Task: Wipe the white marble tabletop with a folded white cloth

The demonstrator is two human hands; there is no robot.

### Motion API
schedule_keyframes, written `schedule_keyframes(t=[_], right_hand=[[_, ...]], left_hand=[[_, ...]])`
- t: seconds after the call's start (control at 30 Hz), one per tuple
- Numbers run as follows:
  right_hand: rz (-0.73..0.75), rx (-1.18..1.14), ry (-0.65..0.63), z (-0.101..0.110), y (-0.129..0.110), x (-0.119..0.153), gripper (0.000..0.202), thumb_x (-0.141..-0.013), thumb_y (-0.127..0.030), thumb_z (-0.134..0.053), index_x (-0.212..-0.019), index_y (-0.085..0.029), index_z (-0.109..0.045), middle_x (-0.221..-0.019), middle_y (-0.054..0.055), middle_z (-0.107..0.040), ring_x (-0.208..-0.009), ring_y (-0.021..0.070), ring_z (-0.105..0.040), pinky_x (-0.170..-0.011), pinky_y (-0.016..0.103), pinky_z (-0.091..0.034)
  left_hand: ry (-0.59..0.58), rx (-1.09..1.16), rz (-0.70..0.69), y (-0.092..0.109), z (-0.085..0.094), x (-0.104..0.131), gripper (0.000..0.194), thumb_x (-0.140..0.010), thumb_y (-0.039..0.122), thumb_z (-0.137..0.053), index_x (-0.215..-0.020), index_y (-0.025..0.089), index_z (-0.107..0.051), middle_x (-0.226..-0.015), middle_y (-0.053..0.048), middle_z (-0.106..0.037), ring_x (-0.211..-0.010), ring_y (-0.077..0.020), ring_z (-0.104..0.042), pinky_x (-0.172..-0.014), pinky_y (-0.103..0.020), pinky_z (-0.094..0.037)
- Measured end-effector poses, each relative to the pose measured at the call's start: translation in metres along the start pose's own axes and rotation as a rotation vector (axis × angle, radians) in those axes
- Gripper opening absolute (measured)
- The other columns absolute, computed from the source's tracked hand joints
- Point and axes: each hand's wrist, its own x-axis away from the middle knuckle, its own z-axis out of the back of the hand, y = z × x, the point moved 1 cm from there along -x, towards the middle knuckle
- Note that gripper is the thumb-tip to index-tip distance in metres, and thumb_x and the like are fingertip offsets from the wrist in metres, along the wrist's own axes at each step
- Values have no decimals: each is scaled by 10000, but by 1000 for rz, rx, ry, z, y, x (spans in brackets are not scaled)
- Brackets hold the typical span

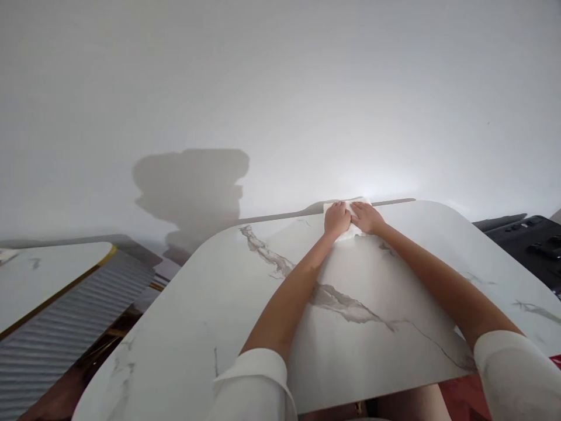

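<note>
A folded white cloth (pixel 349 234) lies at the far edge of a white table (pixel 245 304) with grey-brown marble veins. On the cloth's left part rests my left hand (pixel 337 218), its fingers bent and closed over the fabric. My right hand (pixel 367 218) grips the right part of the same cloth, its fingers pointing left toward the other hand. The two hands are side by side, almost touching. Both arms reach straight out across the tabletop, and much of the cloth is hidden under the hands.
Just behind the table's far edge rises a plain pale wall (pixel 280 105) with a shadow on it. At left stands a second marble-topped piece (pixel 52 275) with gold trim and ribbed grey sides. A black object (pixel 526 240) with knobs sits beyond the right edge.
</note>
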Motion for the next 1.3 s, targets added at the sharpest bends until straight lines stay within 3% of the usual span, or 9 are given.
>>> schedule_keyframes(t=[0.1,0.23,0.47,0.6,0.7,0.87,0.97,1.1,1.3], right_hand=[[26,12,27,-6,6,-11,489,-915,-304,-338,-1310,-38,-448,-1362,171,-470,-1273,268,-389,-1047,378,-285],[14,40,26,-7,7,-12,500,-913,-288,-332,-1320,-15,-432,-1385,193,-435,-1294,280,-362,-1061,391,-271],[25,23,14,2,-12,20,545,-909,-291,-305,-1369,-7,-370,-1444,195,-342,-1336,295,-299,-1073,440,-273],[41,27,19,10,-38,65,551,-914,-305,-290,-1368,-4,-371,-1440,205,-341,-1337,309,-293,-1072,467,-279],[104,10,22,20,-64,113,566,-925,-335,-295,-1370,7,-366,-1441,220,-329,-1343,316,-276,-1079,470,-273],[213,-65,34,44,-99,204,571,-933,-364,-321,-1397,-32,-341,-1461,193,-301,-1361,286,-240,-1102,456,-248],[226,-116,10,59,-105,243,566,-945,-361,-314,-1427,-65,-296,-1483,163,-266,-1375,264,-201,-1110,447,-237],[208,-160,-56,76,-87,270,593,-953,-406,-326,-1471,-151,-193,-1512,104,-200,-1381,260,-176,-1115,455,-224],[133,-205,-113,89,-30,288,599,-955,-474,-315,-1479,-249,-132,-1527,33,-153,-1383,248,-169,-1131,460,-173]], left_hand=[[-11,-62,20,-2,-3,-10,239,-862,132,-333,-932,171,-557,-1079,-91,-610,-1086,-220,-507,-930,-340,-373],[-15,-101,1,0,-2,-10,240,-866,125,-331,-924,179,-557,-1055,-88,-612,-1069,-215,-516,-920,-337,-377],[-3,-149,-28,13,7,25,336,-884,126,-307,-1149,117,-514,-1252,-143,-531,-1212,-253,-429,-1002,-381,-334],[-35,-116,-38,24,16,70,420,-883,144,-315,-1284,89,-428,-1385,-150,-428,-1296,-257,-351,-1063,-405,-279],[-72,-59,-9,37,27,120,471,-872,159,-318,-1328,68,-392,-1436,-153,-368,-1337,-259,-301,-1096,-406,-235],[-172,170,107,69,51,214,591,-800,175,-396,-1386,123,-345,-1491,-95,-290,-1395,-242,-181,-1139,-405,-144],[-304,329,229,93,63,246,651,-796,186,-383,-1434,138,-259,-1523,-52,-201,-1412,-205,-84,-1150,-360,-80],[-472,434,345,128,68,248,718,-793,210,-380,-1465,125,-143,-1543,-26,-76,-1411,-163,30,-1143,-328,3],[-568,517,232,173,42,219,768,-784,214,-382,-1471,112,-53,-1547,-28,21,-1399,-130,107,-1131,-304,52]])
